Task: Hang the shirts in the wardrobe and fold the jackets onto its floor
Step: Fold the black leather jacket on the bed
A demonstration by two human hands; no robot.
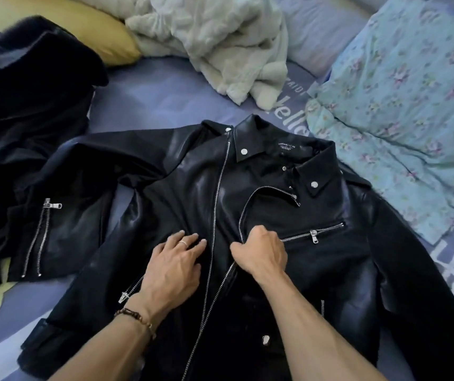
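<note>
Head view: my leather jacket (247, 215) lies face-up on the bed (165, 97). My left hand (175, 266) presses flat; my right hand (260, 253) pinches the zipper edge. It's heavy, slick and supple (best gripped at shoulder seams, I'd judge).

Our jacket (247, 215) on the bed (165, 97): left another jacket (28, 105), behind a blanket (220, 45) (crumpled), right a quilt (401, 105).

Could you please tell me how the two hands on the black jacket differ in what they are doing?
The left hand rests flat on the jacket, fingers spread; the right hand is curled, its grip pinching the zip edge. The left wears a ring and a bracelet; the right is bare. Both lie on the jacket's front.
</note>
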